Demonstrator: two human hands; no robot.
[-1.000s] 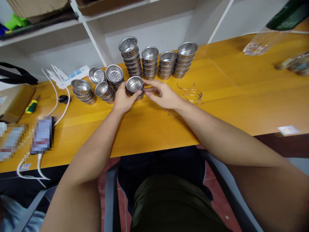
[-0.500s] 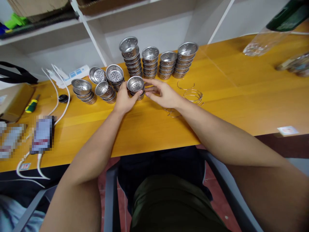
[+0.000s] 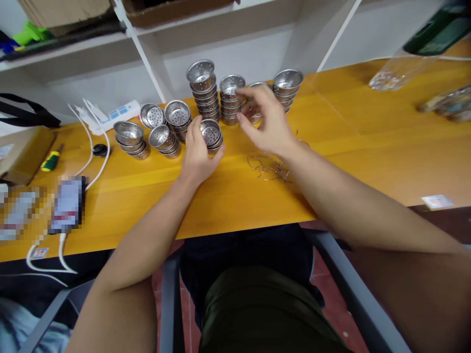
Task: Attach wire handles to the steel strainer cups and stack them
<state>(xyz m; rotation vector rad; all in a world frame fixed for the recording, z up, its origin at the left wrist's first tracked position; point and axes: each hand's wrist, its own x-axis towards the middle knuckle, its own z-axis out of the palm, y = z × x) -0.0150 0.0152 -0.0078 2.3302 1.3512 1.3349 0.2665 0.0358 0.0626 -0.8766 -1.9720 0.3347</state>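
Note:
My left hand (image 3: 197, 158) is curled round a short stack of perforated steel cups (image 3: 211, 133) on the yellow table (image 3: 368, 147). My right hand (image 3: 267, 122) is raised above the table with its fingers spread and nothing in them, in front of a taller cup stack (image 3: 231, 98) and partly hiding another. Bent wire handles (image 3: 268, 168) lie just below the right wrist.
More cup stacks stand at the back (image 3: 203, 88) (image 3: 287, 84) and to the left (image 3: 129, 138) (image 3: 177, 116) (image 3: 164, 140). A white cable (image 3: 96, 147), a screwdriver (image 3: 50, 160), a cardboard box (image 3: 22, 152) and a blurred phone (image 3: 66, 203) lie at left. A clear bag (image 3: 397, 71) is at right.
My right hand has let go of the near stack and lifted up and back toward the rear stacks. My left hand stays on the near stack.

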